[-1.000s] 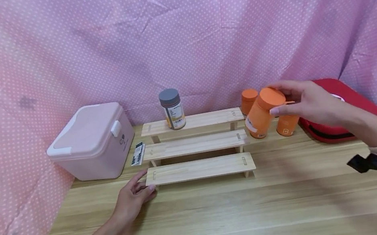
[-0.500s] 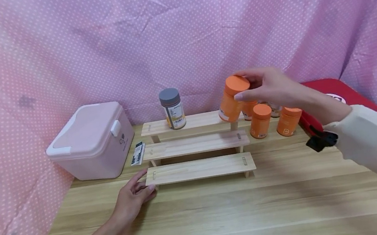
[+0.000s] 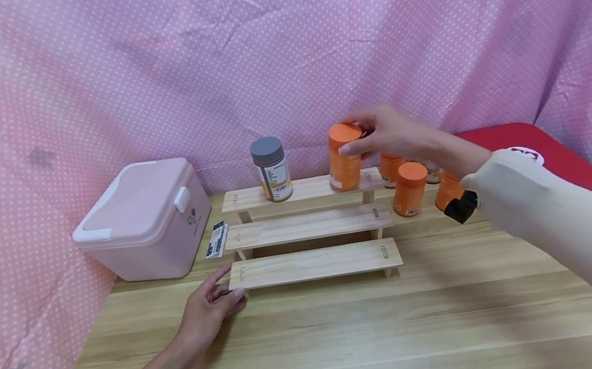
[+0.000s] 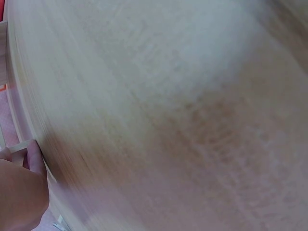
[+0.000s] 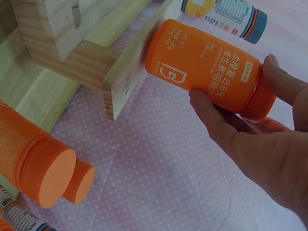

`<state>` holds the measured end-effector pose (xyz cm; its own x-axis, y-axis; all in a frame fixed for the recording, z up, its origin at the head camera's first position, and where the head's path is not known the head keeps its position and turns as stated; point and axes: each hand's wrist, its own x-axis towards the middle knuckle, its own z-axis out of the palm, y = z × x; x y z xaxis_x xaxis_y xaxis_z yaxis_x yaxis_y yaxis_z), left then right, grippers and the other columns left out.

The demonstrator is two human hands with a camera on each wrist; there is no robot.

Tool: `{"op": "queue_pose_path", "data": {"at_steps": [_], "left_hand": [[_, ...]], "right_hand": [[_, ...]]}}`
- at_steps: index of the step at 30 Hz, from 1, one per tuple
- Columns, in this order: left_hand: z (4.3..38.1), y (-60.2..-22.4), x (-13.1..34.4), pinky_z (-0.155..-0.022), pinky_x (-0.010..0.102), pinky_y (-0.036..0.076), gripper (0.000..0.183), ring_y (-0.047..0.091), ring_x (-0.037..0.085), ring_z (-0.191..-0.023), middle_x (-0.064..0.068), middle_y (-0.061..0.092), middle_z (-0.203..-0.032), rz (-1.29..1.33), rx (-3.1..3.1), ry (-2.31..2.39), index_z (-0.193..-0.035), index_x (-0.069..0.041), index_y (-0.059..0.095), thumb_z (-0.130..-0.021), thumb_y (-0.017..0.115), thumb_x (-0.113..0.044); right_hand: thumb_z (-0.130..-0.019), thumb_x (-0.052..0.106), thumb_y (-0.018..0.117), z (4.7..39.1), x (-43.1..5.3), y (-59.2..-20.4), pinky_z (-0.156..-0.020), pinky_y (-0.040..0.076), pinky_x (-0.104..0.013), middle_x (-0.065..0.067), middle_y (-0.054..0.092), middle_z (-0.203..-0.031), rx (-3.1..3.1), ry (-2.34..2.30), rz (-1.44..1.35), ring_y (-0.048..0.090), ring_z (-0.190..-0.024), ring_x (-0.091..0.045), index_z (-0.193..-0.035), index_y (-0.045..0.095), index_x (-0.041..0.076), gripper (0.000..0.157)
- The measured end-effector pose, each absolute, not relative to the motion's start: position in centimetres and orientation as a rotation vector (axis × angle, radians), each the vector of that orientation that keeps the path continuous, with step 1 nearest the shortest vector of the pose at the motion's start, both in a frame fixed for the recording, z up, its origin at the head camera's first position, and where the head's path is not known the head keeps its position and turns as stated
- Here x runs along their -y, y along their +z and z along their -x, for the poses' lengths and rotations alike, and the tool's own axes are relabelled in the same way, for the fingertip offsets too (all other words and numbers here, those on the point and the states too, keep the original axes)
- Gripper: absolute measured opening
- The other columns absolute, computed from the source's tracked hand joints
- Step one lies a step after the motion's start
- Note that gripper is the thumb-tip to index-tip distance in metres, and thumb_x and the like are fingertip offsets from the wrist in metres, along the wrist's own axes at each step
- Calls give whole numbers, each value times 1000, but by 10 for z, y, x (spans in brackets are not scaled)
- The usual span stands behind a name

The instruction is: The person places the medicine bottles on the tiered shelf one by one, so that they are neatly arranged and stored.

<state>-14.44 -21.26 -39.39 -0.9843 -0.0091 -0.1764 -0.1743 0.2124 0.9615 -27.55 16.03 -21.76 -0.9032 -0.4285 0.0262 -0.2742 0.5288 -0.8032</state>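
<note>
A three-tier wooden display rack (image 3: 308,227) stands on the table. My right hand (image 3: 388,132) holds an orange supplement bottle (image 3: 342,168) by its cap and upper side, at the right part of the top tier. In the right wrist view the bottle's white lettering shows, and its base meets the shelf board. My left hand (image 3: 207,312) grips the left end of the lowest tier; in the left wrist view the thumb and a finger pinch the board's end. A grey-capped bottle (image 3: 272,172) stands upright on the top tier, left of the orange one.
Right of the rack stand more orange bottles (image 3: 411,191), with other bottles partly hidden behind my right arm. A red case (image 3: 563,164) lies at the far right. On the left are a pink lidded box (image 3: 142,233) and a small printed card (image 3: 216,241). Pink dotted cloth hangs behind.
My right hand has carried the orange bottle left from beside the rack onto the top tier, and the bottle has gone from tilted to upright. The left hand has stayed put.
</note>
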Motion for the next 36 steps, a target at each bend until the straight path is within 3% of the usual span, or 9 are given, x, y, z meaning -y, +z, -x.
{"op": "queue_pose_path", "data": {"at_steps": [6, 16, 24, 31, 36], "left_hand": [[145, -395, 213, -85, 30, 59, 61, 67, 23, -98, 25, 61, -116, 174, -2342, 1883, -148, -12, 36, -93, 59, 3], [145, -395, 214, -84, 30, 60, 62, 67, 23, -98, 25, 61, -117, 168, -2339, 1897, -148, -11, 36, -93, 59, 4], [146, -395, 213, -84, 30, 60, 62, 67, 25, -98, 25, 61, -116, 179, -2341, 1888, -148, -11, 36, -93, 59, 4], [145, -396, 214, -84, 30, 60, 62, 67, 24, -97, 26, 61, -117, 167, -2345, 1894, -148, -11, 36, -93, 59, 4], [144, -396, 214, -84, 29, 60, 62, 67, 25, -97, 26, 61, -116, 159, -2348, 1890, -148, -11, 36, -93, 60, 2]], "right_hand": [[-88, 27, 73, 284, -154, -222, -80, 61, -33, -11, 63, -112, -2601, -1264, 654, 62, -98, -24, -131, 57, 14, 48], [-92, 26, 68, 284, -151, -223, -90, 57, -39, -12, 59, -120, -2613, -1187, 702, 58, -108, -28, -138, 47, 11, 53], [-92, 40, 65, 274, -163, -218, -110, 39, -53, -15, 39, -144, -2643, -1098, 618, 39, -132, -33, -154, 16, 12, 84], [-93, 38, 64, 257, -191, -208, -102, 46, -56, -20, 38, -145, -2721, -1109, 567, 39, -131, -38, -153, 15, 9, 83], [-93, 34, 65, 245, -218, -214, -106, 41, -57, -21, 40, -143, -2760, -1163, 541, 40, -130, -39, -152, 20, 7, 80]]}}
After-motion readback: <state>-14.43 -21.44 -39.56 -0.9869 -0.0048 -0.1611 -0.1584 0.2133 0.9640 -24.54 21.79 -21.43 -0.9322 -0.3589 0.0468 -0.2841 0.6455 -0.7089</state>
